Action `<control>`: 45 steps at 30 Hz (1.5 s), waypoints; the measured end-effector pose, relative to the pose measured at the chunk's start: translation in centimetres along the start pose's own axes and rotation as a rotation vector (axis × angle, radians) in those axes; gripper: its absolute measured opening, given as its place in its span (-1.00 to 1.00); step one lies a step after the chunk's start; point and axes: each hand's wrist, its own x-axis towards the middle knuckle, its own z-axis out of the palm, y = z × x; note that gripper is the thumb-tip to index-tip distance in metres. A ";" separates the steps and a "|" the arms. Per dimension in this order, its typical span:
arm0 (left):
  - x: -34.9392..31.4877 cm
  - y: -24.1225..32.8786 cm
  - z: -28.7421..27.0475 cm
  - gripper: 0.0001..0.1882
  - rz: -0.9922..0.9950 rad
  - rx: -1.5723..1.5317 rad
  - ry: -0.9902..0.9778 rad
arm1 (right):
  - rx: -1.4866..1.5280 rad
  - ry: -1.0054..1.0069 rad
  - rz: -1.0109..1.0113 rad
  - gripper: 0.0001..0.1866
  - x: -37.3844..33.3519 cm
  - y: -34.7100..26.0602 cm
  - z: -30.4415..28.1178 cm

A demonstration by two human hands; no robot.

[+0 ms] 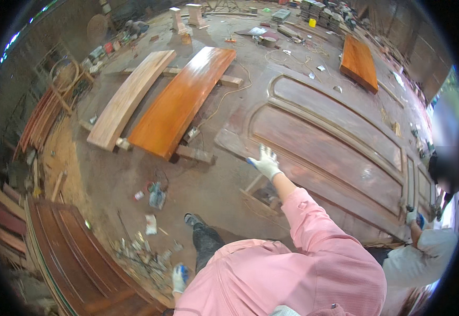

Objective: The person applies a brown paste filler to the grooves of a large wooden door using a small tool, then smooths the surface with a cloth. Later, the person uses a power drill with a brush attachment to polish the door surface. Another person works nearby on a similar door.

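In the head view, my right hand, in a white glove with blue on it, reaches out in front of me, its fingers spread and grasping nothing. It is at the near left part of a big brown door panel; I can't tell whether my fingertips touch the wood or sit just above it. The panel lies flat ahead of me and to my right, with raised mouldings framing its long fields and a dull sheen on its face. A small wooden frame shows by its near edge, partly hidden under it. My left hand, also gloved in white and blue, hangs low at my left side, well apart from the panel; it is too small here for me to tell if it is loose or clenched. My sleeve is pink, and one shoe shows on the floor.

At the panel's near right end, a co-worker's gloved hand is by the corner, below a grey sleeve. Ahead to my left, a glossy orange board and a pale board lie side by side across wooden beams. A clear plastic bag lies nearer me, and a dark brown panel leans at my lower left.
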 end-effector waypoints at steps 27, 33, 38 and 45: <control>81.8 32.0 2.2 -0.72 0.285 0.732 -0.824 | -0.086 0.209 0.772 0.10 8.0 -6.2 6.1; 92.0 45.6 15.4 -0.76 0.949 1.140 -0.894 | 0.081 0.480 1.154 0.04 11.6 -5.7 7.8; 98.1 52.2 32.7 -0.68 0.066 0.837 -1.006 | 0.204 0.904 1.339 0.06 23.0 -7.2 3.3; 106.2 65.9 54.6 -0.56 0.202 0.790 -1.298 | 0.440 0.667 1.488 0.22 48.2 -6.2 -6.8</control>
